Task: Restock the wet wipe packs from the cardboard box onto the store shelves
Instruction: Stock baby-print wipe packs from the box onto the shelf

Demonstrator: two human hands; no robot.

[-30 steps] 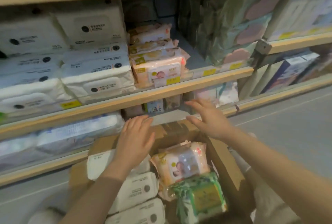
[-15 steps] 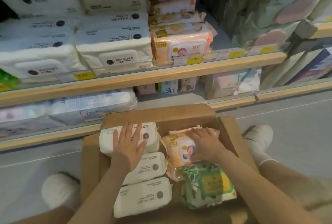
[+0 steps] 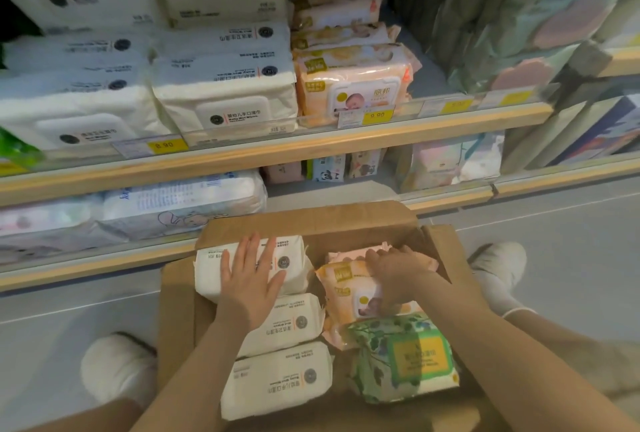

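Left hand (image 3: 251, 281) flat on white pack (image 3: 211, 270) (right hand (image 3: 398, 272) on orange pack (image 3: 341, 284))

A grey floor (image 3: 554, 258) carries an open cardboard box (image 3: 180, 310), just in front of the shelves. The upper wooden shelf (image 3: 277, 154) holds stacked white wipe packs (image 3: 225, 99) toward its left and orange baby wipe packs (image 3: 353, 81) beside them, near the front edge. The lower shelf (image 3: 450, 197) holds a white-and-blue bundle (image 3: 180, 199) at left and small packs (image 3: 329, 170) further back.
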